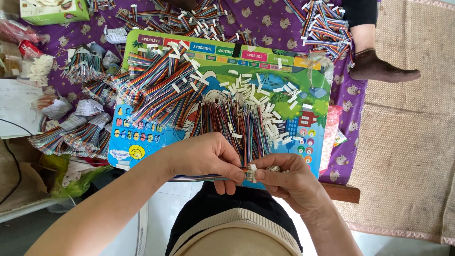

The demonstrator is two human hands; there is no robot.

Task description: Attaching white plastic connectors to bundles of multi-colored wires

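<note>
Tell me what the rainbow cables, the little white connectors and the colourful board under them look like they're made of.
Rainbow ribbon cables: wires in what looks like soft, matte plastic insulation, since they bend and fan loosely. White connectors: probably hard moulded plastic, being small, blocky and opaque. Colourful board: glossy printed cardboard or plastic sheet, flat with a slight sheen; which one is unclear.

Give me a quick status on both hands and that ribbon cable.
Left hand pinching the rainbow ribbon cable end. Right hand pressing a small white connector onto it. Loose white connectors and cable piles crowd the colourful board just beyond.
</note>
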